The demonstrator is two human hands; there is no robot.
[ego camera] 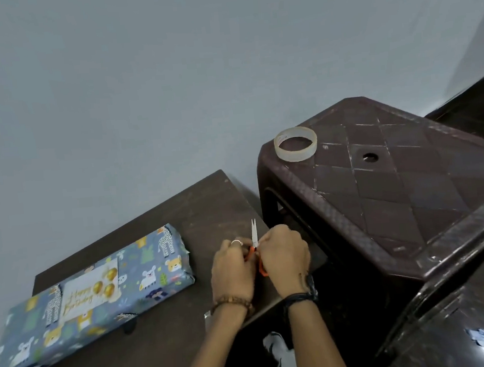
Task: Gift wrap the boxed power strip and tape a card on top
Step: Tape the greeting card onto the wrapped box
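With the wrapped box point(93, 301) lying on the tabletop point(208, 209) and the card point(90, 287) already on top, both hands point(261, 262), just right of the box, grip the orange-handled scissors point(254, 240), so wrapping looks finished and setting them down seemingly remains.

brown plastic stool point(396, 193), low dark table point(208, 212), grey wall point(166, 72)

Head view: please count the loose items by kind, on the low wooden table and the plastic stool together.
Wrapped gift box with blue animal-print paper: 1
White birthday card with gold balloons: 1
Orange-handled scissors: 1
Clear tape roll: 1
Total: 4
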